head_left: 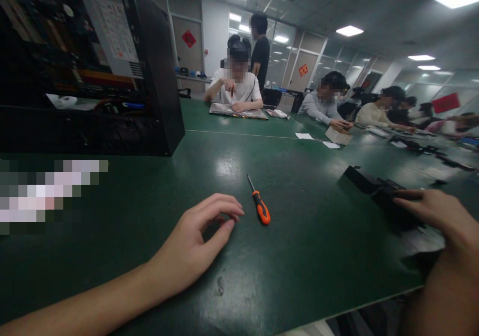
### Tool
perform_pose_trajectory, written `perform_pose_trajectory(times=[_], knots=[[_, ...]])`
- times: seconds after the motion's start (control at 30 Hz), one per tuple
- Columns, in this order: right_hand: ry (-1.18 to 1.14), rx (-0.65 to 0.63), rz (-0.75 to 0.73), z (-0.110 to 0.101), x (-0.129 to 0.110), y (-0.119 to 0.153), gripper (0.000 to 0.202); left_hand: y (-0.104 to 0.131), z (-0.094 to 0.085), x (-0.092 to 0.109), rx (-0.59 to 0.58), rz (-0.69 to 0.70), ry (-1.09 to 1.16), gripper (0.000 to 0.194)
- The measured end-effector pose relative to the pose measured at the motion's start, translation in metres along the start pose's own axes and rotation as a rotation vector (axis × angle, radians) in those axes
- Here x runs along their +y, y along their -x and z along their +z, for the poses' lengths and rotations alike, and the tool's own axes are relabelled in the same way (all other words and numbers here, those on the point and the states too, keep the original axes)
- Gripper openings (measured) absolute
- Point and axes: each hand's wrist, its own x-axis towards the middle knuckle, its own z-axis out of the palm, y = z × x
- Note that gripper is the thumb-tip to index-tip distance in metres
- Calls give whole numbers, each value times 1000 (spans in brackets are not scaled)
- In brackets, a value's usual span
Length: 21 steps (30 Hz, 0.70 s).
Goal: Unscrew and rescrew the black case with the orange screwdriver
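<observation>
My left hand (204, 236) rests on the green table with its fingers loosely curved and a gap between thumb and fingers; it holds nothing. Just beyond its fingertips lies a screwdriver (262, 210) with an orange and black handle, its metal shaft pointing away from me. At the right, my right hand (430, 208) has its fingers over a black boxy part (392, 203), gripping its near end. The thumb is hidden, and what the part is cannot be made out. Some clear crumpled plastic (424, 238) lies beneath that hand.
An open black computer case (159, 71) stands at the back left, cables and boards inside. Across the green table (299, 256), a person (239, 84) works on a flat panel (237, 111). Paper slips (304, 136) lie at the far middle. More people sit at the right.
</observation>
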Motion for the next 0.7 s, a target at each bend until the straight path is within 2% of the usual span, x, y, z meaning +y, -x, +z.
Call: perform_pose_trajectory(times=[0.3, 0.7], knots=[[12, -35, 34, -3, 1, 1, 50, 0, -2, 2, -15, 11, -38, 23], [54, -36, 33, 4, 3, -8, 44, 0, -2, 3, -37, 40, -105, 22]])
